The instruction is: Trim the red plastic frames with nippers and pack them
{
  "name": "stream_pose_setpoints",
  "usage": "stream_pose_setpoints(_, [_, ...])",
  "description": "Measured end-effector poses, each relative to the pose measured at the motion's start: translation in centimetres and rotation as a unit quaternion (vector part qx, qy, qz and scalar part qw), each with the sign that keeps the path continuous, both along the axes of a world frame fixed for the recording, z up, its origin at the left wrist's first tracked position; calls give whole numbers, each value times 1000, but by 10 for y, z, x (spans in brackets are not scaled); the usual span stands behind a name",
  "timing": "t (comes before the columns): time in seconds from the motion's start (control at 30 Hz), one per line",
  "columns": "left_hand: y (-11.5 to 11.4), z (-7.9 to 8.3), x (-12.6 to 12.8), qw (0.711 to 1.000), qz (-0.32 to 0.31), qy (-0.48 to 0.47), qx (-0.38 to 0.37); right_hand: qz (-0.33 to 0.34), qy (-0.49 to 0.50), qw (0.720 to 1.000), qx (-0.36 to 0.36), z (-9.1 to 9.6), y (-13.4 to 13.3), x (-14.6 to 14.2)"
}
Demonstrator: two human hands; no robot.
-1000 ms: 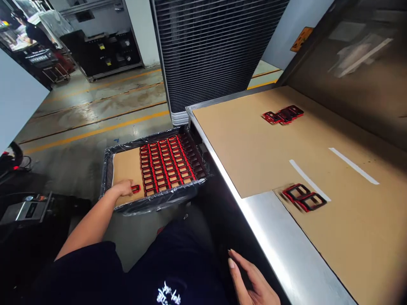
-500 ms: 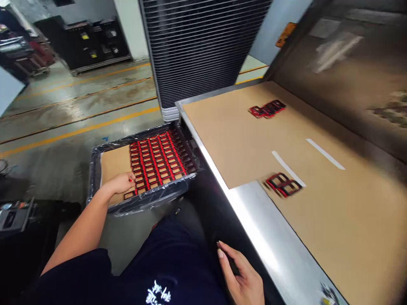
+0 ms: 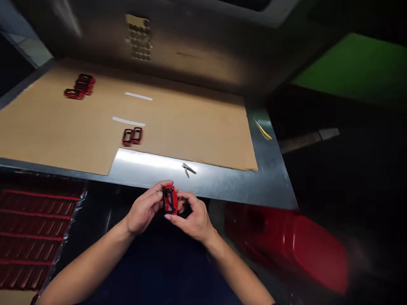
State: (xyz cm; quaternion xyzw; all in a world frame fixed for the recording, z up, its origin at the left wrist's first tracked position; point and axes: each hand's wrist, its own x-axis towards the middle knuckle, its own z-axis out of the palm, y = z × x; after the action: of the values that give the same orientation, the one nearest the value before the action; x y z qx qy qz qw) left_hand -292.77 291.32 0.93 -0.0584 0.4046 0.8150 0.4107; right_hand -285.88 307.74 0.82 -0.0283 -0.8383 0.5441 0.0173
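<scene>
In front of the bench edge, a small red-and-black rectangular frame [image 3: 170,200] is held upright between both hands. My left hand [image 3: 144,207] grips its left side with the fingers near its upper corner. My right hand [image 3: 194,216] is closed around the right side, thumb at the lower edge. Two similar frames [image 3: 132,136] lie on the brown cardboard sheet [image 3: 190,123] ahead of the hands. A small cluster of such frames [image 3: 83,84] rests farther off at the back left.
At lower left, a tray holds rows of red-and-black frames [image 3: 34,224]. Metal nippers [image 3: 188,169] lie on the bench's steel edge [image 3: 152,169]; a yellow-handled tool [image 3: 263,130] lies at its right end. A red rounded object [image 3: 295,241] stands below right.
My view has swung right, from the tray to the bench. My left hand has left the tray, and both hands now meet on a red-and-black frame.
</scene>
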Motion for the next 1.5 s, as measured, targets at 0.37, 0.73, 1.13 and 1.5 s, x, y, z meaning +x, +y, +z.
stream_pose_setpoints(0.37, [-21, -18, 6, 993, -116, 16, -2, 64, 19, 997, 28, 3, -1, 10])
stream_pose_setpoints(0.73, [-36, -12, 7, 963, -227, 122, -83, 81, -6, 997, 12, 1, -5, 13])
stream_pose_setpoints(1.13, [-46, 8, 9, 853, -308, 338, -251, 74, -295, 811, -499, 3, 9, 8])
stream_pose_setpoints(1.5, [-46, 16, 9, 749, -319, 494, -306, 68, -331, 799, -497, 3, 1, 12])
